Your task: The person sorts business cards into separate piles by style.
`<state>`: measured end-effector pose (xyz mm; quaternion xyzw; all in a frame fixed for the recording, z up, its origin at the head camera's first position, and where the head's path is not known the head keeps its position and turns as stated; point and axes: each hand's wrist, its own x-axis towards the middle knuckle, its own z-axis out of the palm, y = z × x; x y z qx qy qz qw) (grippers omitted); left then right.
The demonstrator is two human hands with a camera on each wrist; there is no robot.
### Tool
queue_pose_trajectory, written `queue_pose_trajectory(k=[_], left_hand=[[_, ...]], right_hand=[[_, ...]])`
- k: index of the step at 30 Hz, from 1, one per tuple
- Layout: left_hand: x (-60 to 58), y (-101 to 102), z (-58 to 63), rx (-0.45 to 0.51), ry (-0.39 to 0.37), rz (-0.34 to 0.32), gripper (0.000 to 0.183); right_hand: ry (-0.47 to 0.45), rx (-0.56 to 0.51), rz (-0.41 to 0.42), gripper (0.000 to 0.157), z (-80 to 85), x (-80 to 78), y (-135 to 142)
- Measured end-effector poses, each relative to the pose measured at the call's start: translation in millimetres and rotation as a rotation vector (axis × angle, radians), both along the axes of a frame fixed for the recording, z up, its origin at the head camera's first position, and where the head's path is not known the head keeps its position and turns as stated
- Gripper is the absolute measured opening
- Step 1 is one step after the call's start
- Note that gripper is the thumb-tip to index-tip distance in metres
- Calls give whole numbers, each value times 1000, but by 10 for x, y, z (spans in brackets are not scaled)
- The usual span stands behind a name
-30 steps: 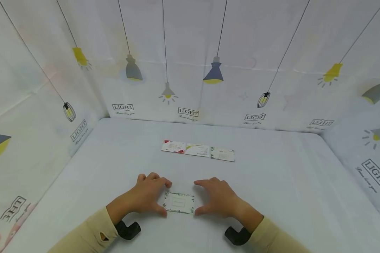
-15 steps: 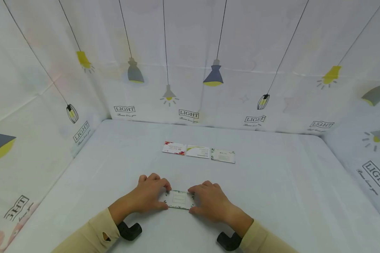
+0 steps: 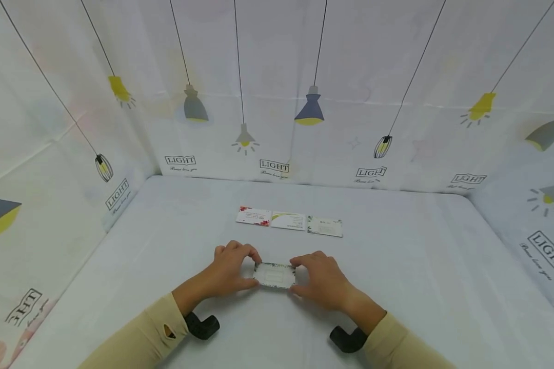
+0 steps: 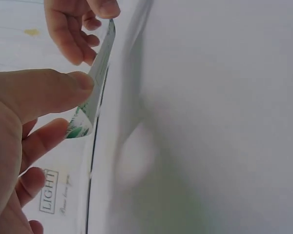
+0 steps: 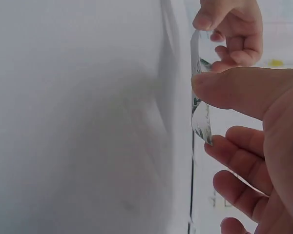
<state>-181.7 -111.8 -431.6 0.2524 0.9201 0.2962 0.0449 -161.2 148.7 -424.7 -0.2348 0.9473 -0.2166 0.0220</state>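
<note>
A white card with a green leaf border is held at both short ends, slightly raised off the table. My left hand pinches its left end between thumb and index finger. On the other end, my right hand grips the card the same way. In the left wrist view the card appears nearly edge-on, its near corner bent a little by the left index finger. The right wrist view shows the right thumb pressing on the card's edge.
Three cards lie in a row farther back: one with red flowers, one with a yellow curve and one with green leaves. A white cloth covers the table. Lamp-printed fabric hangs behind and at both sides.
Both hands were first spread around the card lying on the table. The right hand closed in, both took hold of its ends, and the card rose and moved forward and slightly right.
</note>
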Motion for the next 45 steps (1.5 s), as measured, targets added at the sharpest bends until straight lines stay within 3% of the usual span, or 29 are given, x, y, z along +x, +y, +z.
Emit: queue_pose_trajectory(k=[9, 22, 31, 45], left_hand=[[-209, 268, 86, 54, 1, 10, 37], [-528, 605, 91, 67, 25, 4, 38], [-752, 802, 93, 50, 23, -13, 38], [-1064, 1119, 43, 8, 22, -13, 38]], right_hand=[[88, 2, -19, 48, 126, -148, 270], [57, -16, -139, 53, 195, -341, 549], [54, -47, -179, 50, 178, -469, 731], [81, 40, -223, 50, 185, -733, 934]])
